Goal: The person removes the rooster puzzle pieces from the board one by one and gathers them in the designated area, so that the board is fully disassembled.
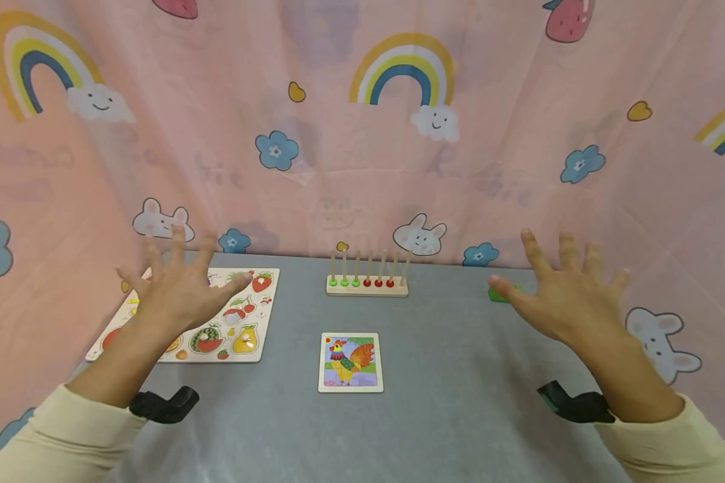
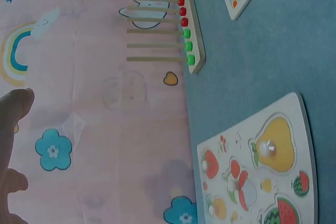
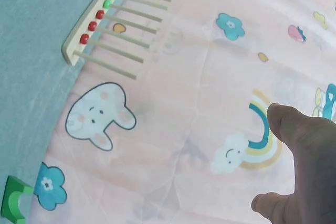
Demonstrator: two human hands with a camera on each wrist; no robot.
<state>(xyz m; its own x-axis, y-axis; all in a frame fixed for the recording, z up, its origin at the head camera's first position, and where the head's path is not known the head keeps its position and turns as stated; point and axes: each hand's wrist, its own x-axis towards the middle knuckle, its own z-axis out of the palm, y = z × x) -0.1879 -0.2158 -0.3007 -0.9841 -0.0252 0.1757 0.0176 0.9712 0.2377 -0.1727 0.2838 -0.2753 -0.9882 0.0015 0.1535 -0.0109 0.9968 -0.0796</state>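
My left hand (image 1: 178, 295) is raised with fingers spread, overlapping a fruit puzzle board (image 1: 229, 355) in the head view. That white board carries knobbed pieces, among them a yellow pear (image 2: 276, 145) and a watermelon slice (image 1: 206, 340). On the right, my right hand (image 1: 570, 302) is likewise raised, fingers apart and holding nothing. Beside its thumb in the head view shows a green arch-shaped block (image 3: 16, 198), partly hidden by the thumb there. Between the hands, near the front, lies a square rooster picture puzzle (image 1: 351, 363) in a white frame.
At the back middle of the grey table (image 1: 435, 416) stands a wooden peg rack (image 1: 368, 290) with upright rods and green and red beads low on them. A pink printed curtain (image 1: 338, 201) hangs right behind the table's back edge.
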